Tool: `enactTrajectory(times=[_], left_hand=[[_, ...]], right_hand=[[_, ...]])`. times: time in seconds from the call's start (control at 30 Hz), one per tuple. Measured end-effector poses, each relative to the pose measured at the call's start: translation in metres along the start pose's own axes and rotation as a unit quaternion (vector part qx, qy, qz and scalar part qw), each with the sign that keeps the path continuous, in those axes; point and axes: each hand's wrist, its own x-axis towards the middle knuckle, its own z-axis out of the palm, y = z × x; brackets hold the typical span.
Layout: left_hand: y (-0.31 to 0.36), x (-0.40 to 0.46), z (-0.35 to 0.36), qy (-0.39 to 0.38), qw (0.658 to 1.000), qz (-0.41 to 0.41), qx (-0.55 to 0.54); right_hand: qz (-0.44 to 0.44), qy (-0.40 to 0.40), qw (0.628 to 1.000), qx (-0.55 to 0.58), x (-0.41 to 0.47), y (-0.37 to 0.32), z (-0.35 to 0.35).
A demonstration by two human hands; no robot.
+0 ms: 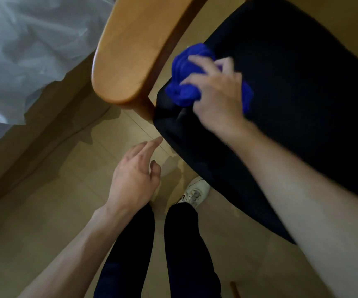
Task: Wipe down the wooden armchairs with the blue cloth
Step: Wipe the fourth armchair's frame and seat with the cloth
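A wooden armchair fills the upper right, its light wooden armrest (pixel 128 52) running up the middle and its black seat cushion (pixel 292 100) to the right. My right hand (pixel 216 91) grips a bunched blue cloth (pixel 186 76) on the cushion's front left corner, just right of the armrest. My left hand (pixel 135 175) hovers lower down over the floor with fingers relaxed and holds nothing.
A white sheer curtain (pixel 23 50) hangs at the upper left, above a low beige ledge. Beige tiled floor (pixel 34 211) spreads below. My dark trouser legs and one white shoe (pixel 195 192) stand close to the chair's front edge.
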Motion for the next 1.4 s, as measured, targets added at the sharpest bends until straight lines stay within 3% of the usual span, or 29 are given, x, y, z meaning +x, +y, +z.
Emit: enactTrajectory(times=[0.1, 0.2, 0.3, 0.37, 0.47, 0.6, 0.7, 0.77, 0.87, 1.0, 1.07, 1.2, 1.3, 1.4], left_hand=[[-0.004, -0.005, 0.002, -0.003, 1.0, -0.024, -0.006], [-0.008, -0.015, 0.003, -0.02, 0.999, -0.033, 0.001], [-0.013, -0.024, 0.005, -0.026, 0.999, -0.041, 0.002], [-0.014, -0.029, 0.006, -0.031, 0.998, -0.046, -0.002], [-0.018, -0.03, 0.008, -0.024, 0.998, -0.056, -0.013], [-0.026, -0.026, 0.005, 0.017, 0.993, -0.103, -0.051], [-0.03, -0.016, -0.001, 0.027, 0.99, -0.125, -0.052], [-0.029, -0.008, -0.006, 0.028, 0.994, -0.1, -0.043], [-0.02, 0.0, -0.01, 0.021, 0.997, -0.06, -0.03], [0.002, 0.0, -0.006, 0.017, 0.999, 0.026, -0.041], [0.013, -0.006, 0.001, 0.008, 0.996, 0.071, -0.046], [0.022, -0.012, 0.009, 0.004, 0.998, 0.045, -0.042], [0.027, -0.011, 0.006, 0.004, 0.999, 0.022, -0.041], [0.033, -0.007, -0.005, -0.004, 0.999, 0.039, -0.029]], right_hand=[[-0.084, -0.031, 0.995, -0.038, -0.06, -0.004, 0.015], [-0.221, -0.129, 0.965, -0.063, -0.127, 0.03, 0.004], [-0.278, -0.237, 0.926, -0.093, -0.154, 0.055, -0.016], [-0.281, -0.261, 0.921, -0.068, -0.142, 0.054, -0.026], [-0.293, -0.203, 0.933, -0.045, -0.097, 0.023, -0.021], [-0.306, -0.19, 0.927, -0.102, -0.048, -0.032, 0.014], [-0.249, -0.181, 0.944, -0.117, -0.059, -0.037, 0.024], [-0.245, -0.188, 0.949, -0.056, -0.088, -0.014, 0.012], [-0.319, -0.266, 0.907, -0.064, -0.147, 0.039, -0.017], [-0.271, -0.434, 0.855, -0.086, -0.178, 0.074, -0.044], [-0.269, -0.414, 0.867, -0.072, -0.164, 0.072, -0.046], [-0.253, -0.223, 0.941, -0.007, -0.093, 0.044, -0.033], [-0.21, -0.188, 0.96, -0.009, -0.055, 0.028, -0.023], [-0.188, -0.176, 0.966, 0.024, -0.084, 0.052, -0.022]])
